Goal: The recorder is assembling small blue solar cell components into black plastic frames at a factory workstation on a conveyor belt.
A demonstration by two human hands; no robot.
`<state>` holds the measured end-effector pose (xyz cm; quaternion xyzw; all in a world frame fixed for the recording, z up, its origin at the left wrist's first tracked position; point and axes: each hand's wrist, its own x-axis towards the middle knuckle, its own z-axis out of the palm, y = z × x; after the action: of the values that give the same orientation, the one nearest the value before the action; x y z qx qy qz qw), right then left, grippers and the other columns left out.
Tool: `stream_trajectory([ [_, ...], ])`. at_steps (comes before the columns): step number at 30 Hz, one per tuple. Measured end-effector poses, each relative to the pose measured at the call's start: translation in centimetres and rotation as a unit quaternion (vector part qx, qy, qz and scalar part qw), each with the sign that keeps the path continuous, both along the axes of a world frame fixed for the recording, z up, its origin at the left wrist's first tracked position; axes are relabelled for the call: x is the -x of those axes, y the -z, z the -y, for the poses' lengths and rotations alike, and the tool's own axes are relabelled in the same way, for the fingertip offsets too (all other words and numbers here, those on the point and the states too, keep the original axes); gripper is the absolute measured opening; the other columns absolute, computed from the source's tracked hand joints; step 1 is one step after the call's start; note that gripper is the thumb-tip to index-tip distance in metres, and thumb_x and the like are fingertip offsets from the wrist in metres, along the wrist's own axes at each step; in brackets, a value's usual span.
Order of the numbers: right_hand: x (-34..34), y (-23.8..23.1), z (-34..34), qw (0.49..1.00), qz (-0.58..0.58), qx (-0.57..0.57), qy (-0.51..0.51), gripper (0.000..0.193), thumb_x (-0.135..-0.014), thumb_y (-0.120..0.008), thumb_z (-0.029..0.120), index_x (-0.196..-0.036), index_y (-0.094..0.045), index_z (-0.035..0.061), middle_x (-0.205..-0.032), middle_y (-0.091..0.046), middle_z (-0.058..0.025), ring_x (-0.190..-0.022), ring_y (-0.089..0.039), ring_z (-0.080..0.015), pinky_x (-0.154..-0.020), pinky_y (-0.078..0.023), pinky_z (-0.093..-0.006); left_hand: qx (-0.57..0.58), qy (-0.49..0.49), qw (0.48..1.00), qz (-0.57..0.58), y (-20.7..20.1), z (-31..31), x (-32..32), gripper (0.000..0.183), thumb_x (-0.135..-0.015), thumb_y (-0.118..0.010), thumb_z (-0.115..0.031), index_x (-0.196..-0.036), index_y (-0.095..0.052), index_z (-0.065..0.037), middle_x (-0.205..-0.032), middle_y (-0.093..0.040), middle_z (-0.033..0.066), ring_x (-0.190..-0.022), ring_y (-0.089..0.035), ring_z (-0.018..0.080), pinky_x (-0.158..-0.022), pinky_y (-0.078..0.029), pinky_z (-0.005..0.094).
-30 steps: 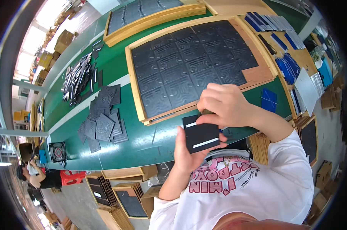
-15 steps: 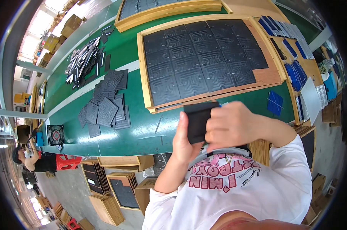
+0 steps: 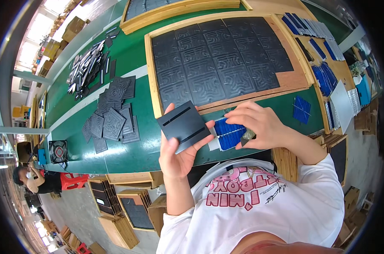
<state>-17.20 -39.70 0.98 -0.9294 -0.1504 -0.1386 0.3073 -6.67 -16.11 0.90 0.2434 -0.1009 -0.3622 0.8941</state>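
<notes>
My left hand point(image 3: 175, 158) holds a square black plate point(image 3: 184, 127), tilted, its thumb and fingers at the edges. Two darker straight strips run along opposite sides of its face. Just right of the plate is a blue panel point(image 3: 228, 133) with thin silvery lines, beside a white piece point(image 3: 214, 144) partly hidden. My right hand point(image 3: 260, 127) hovers at that panel's right side, fingers curled round a small greyish-green scrap point(image 3: 249, 135) too unclear to name. Beyond both hands, a wooden frame point(image 3: 151, 80) holds rows of black square tiles point(image 3: 217, 59) with a raised curved pattern.
Loose black tiles point(image 3: 114, 123) are heaped at left, near a pile of dark strips point(image 3: 87, 65). Another blue panel point(image 3: 301, 109) lies at right, before a board with blue pieces point(image 3: 325, 80). A small fan point(image 3: 58, 151) stands at the left edge; a person point(image 3: 37, 180) sits beyond.
My hands have drawn apart. The black plate has moved left in my left hand, turning its stripped face up, and the blue panel beneath has come into view by my right hand.
</notes>
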Motion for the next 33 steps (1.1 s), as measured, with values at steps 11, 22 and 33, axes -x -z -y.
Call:
stream_trajectory([
  [11,0.1,0.2,-0.2,0.999,0.002,0.044,-0.001,0.066,-0.06,-0.088,0.029,-0.119,-0.063,0.0135,-0.128,-0.062,-0.0012,-0.113,-0.059,-0.0239,-0.068,-0.056,-0.0322,-0.092,-0.026,0.993,0.062,0.1,0.0,0.6,0.108,-0.068,-0.058,0.017,-0.156,-0.012,-0.025,-0.149,-0.038,0.0213,-0.129,-0.044,0.0573,-0.104,-0.047,0.0601],
  [22,0.0,-0.3,0.2,0.999,-0.014,0.032,-0.019,0.065,-0.062,-0.087,0.028,-0.12,-0.062,0.0134,-0.126,-0.063,-0.0016,-0.112,-0.059,-0.025,-0.066,-0.055,-0.0321,-0.149,-0.077,0.979,0.118,1.0,0.1,0.4,0.101,-0.068,-0.061,0.017,-0.155,-0.021,-0.017,-0.141,-0.046,0.0238,-0.129,-0.05,0.0452,-0.1,-0.05,0.0581],
  [33,-2.1,-4.5,0.7,0.993,0.055,-0.087,-0.049,0.072,-0.059,-0.09,0.023,-0.123,-0.06,0.0116,-0.122,-0.063,-0.0079,-0.108,-0.06,-0.0316,-0.088,-0.053,-0.0422,-0.172,-0.021,0.973,0.15,1.1,2.2,1.6,0.102,-0.069,-0.056,0.023,-0.156,-0.017,-0.014,-0.143,-0.046,0.0139,-0.13,-0.051,0.0258,-0.104,-0.048,0.0401],
])
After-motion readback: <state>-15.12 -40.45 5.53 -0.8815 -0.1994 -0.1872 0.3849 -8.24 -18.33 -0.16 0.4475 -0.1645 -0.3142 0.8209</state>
